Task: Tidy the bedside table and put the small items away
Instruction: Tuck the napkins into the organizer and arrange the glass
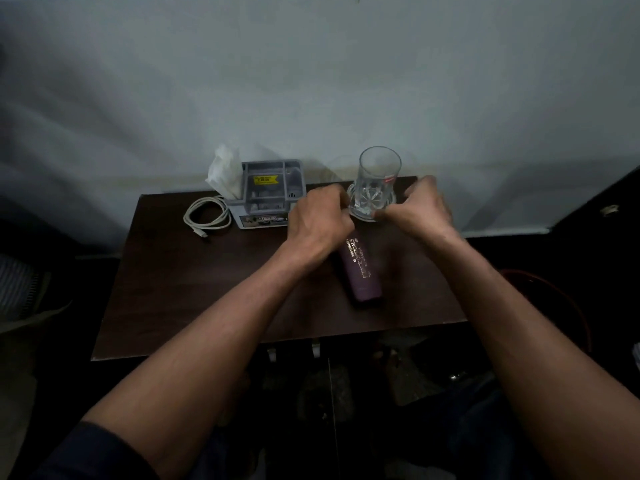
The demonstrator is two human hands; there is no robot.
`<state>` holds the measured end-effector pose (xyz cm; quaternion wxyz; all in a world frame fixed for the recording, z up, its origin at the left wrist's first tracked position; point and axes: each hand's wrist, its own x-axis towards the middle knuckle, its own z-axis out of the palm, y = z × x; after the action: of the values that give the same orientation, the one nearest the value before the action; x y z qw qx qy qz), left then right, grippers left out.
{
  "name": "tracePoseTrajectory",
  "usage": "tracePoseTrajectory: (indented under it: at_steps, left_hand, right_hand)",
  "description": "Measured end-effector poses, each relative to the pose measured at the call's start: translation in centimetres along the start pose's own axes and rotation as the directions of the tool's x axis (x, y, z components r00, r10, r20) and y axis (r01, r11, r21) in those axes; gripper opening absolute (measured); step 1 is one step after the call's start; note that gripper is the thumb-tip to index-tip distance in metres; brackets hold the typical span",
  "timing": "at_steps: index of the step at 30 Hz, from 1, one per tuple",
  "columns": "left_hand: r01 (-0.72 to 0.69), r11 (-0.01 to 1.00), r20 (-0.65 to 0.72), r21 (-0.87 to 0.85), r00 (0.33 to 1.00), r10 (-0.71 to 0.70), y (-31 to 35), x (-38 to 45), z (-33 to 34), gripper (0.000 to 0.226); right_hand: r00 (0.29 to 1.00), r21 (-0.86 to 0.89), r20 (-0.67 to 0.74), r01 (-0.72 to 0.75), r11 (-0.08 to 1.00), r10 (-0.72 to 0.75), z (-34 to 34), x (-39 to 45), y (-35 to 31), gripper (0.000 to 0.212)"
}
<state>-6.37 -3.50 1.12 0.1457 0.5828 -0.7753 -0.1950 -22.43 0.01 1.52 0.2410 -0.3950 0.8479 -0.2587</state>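
A clear drinking glass [379,174] stands upright on a small glass saucer [363,214] at the back of the dark wooden bedside table [207,289]. My left hand [320,216] has its fingers curled at the saucer's left rim. My right hand [424,207] pinches the saucer's right front rim with thumb and forefinger. A purple bottle [360,271] lies on its side just in front of the saucer, its top end hidden under my left hand.
A grey organiser box [272,195] with a yellow label stands at the back left, with white tissue [225,171] sticking up beside it. A coiled white cable [207,216] lies left of the box. The wall rises directly behind the table.
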Motion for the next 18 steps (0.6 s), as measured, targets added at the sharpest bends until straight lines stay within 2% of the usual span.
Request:
tracePoseTrajectory:
  at_steps: [2,4,6,8,9,13,18]
  left_hand:
    - [0.013,0.998,0.002,-0.054,1.0,-0.013,-0.3,-0.3,-0.6,0.025]
    - [0.04,0.994,0.01,-0.099,0.999,-0.039,-0.6,-0.7,-1.1,0.024]
    - [0.054,0.991,0.025,-0.122,0.998,-0.051,-0.9,-1.1,-1.3,0.024]
    - [0.061,0.99,0.034,-0.13,0.998,-0.057,-1.2,-1.4,-1.5,0.022]
    - [0.065,0.989,0.034,-0.137,0.998,-0.06,-1.5,-1.4,-1.5,0.021]
    - [0.084,0.981,-0.002,-0.174,0.996,-0.085,-2.9,-1.2,-1.8,0.019]
    - [0.062,0.965,-0.01,-0.255,0.998,-0.067,-4.6,-0.1,-2.8,0.012]
  right_hand:
    - [0.98,-0.134,0.2,0.033,0.99,-0.006,0.5,-1.5,0.1,0.049]
    - [0.942,-0.244,0.336,0.093,0.965,-0.006,1.6,-3.2,-0.1,0.051]
    - [0.917,-0.377,0.399,0.172,0.91,-0.008,2.8,-4.4,-0.6,0.064]
    - [0.911,-0.467,0.413,0.216,0.858,-0.005,4.2,-5.5,-0.9,0.095]
    - [0.913,-0.478,0.408,0.225,0.849,-0.012,4.7,-5.9,-1.0,0.102]
    - [0.922,-0.42,0.376,0.263,0.868,-0.097,6.1,-6.3,-1.7,0.078]
    - [0.911,-0.313,0.313,0.365,0.877,-0.267,6.5,-5.0,-3.3,0.072]
